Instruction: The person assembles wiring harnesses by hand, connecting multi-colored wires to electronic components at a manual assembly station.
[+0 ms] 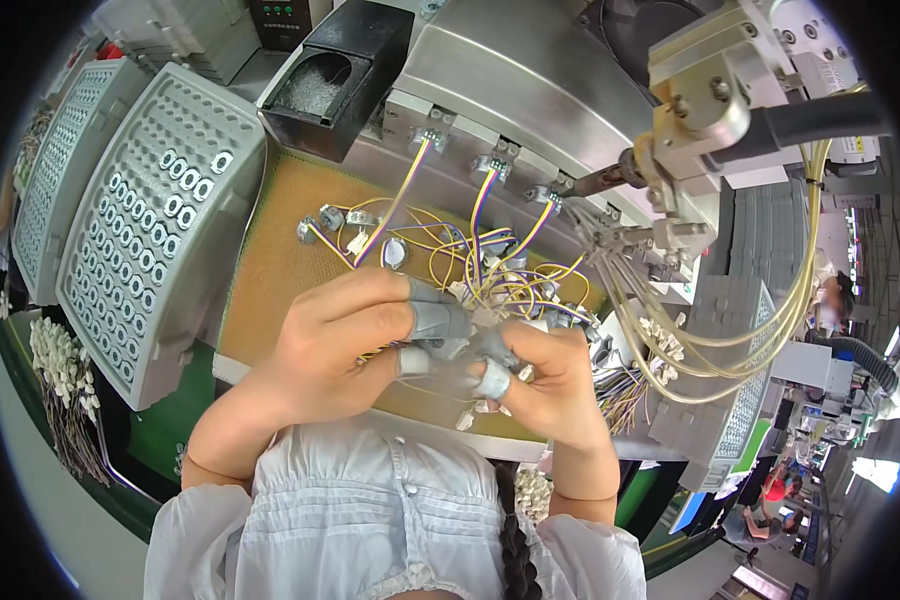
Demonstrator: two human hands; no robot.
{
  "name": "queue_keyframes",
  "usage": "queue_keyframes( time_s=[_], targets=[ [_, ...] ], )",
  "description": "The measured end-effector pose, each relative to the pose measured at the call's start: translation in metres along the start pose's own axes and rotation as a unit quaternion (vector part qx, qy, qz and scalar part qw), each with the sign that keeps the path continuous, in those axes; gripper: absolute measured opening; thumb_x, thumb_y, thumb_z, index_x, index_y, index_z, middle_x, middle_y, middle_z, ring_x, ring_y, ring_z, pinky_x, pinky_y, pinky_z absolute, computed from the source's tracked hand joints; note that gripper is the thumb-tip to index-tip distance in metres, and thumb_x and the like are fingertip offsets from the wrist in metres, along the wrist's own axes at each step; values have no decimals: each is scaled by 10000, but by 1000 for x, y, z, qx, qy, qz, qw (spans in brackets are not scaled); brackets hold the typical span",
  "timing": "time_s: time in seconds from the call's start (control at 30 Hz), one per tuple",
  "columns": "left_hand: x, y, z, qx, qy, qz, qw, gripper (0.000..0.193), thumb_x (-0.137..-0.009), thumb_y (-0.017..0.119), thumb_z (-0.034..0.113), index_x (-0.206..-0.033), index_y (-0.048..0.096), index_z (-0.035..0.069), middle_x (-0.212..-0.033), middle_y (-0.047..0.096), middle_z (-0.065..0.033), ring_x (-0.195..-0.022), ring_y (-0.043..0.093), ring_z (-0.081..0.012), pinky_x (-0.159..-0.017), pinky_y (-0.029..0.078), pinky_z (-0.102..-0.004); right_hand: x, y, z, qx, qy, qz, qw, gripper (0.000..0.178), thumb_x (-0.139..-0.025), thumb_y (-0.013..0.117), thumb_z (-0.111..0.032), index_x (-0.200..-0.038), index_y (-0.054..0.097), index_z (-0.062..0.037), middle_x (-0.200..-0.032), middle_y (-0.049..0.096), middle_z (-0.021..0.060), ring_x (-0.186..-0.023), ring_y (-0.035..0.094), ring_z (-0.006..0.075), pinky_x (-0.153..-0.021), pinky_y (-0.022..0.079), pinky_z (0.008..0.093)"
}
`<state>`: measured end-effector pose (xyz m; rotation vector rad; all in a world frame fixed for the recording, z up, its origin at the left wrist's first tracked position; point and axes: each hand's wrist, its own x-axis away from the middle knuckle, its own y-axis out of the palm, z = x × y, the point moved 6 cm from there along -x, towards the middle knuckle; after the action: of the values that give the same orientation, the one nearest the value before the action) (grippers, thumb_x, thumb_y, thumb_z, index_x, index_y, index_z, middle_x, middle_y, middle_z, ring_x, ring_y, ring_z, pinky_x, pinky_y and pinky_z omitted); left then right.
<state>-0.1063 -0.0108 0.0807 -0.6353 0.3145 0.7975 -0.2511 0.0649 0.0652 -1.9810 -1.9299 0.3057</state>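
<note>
Over the near part of the brown work mat [270, 220], my left hand [345, 340] and my right hand [540, 380] meet with bent fingers. Grey covers sheathe several fingertips. Both hands are closed in pinches, but blur hides what lies between them. A bit of yellow wire shows under my left fingers. Just beyond is a tangle of yellow and purple wires [480, 265] with small round metal parts [394, 253] and white connectors. Three small circuit boards, including the leftmost board [430, 138], sit in clamps at the machine's front edge, their wires hanging toward me.
A soldering iron [605, 178] on a metal arm points at the rightmost board. Clear tubes [770, 345] loop down at the right. A light grey tray [205, 245] of round metal parts leans at the left. A black box [335, 80] stands behind the mat, and white connector bundles [60, 365] hang far left.
</note>
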Motion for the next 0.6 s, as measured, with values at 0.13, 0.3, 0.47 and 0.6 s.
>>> queue_keyframes(
  time_s=[0.13,0.3,0.47,0.6],
  targets=[
    [-1,8,-2,11,-41,-75,996,311,-552,653,-48,-858,624,2,-849,581,-105,-707,580,-237,-599,467,-306,-2,-5,-2,-59,72,-92,991,226,-748,710,-250,-751,628,-40,-525,515,48,-419,465,107,-403,357,250],
    [-2,19,2,121,-60,-50,990,258,-542,593,-82,-788,565,-14,-811,544,-111,-657,556,-265,-545,457,-317,1,-10,-9,-93,39,-125,987,106,-754,674,-65,-754,622,27,-572,579,36,-470,545,68,-398,401,192],
    [7,12,12,-33,89,35,995,243,-553,564,-83,-785,569,-11,-798,540,-116,-629,550,-272,-533,456,-321,0,-6,2,-157,143,-122,970,127,-769,685,-158,-783,654,-36,-581,590,17,-481,547,60,-409,419,196],
    [-16,7,13,-10,102,-49,993,260,-560,548,-83,-802,573,8,-788,530,-108,-635,544,-274,-538,452,-329,-4,0,24,-224,143,-170,949,96,-753,680,-88,-803,648,-12,-616,599,12,-510,553,63,-431,444,188]
  ],
)
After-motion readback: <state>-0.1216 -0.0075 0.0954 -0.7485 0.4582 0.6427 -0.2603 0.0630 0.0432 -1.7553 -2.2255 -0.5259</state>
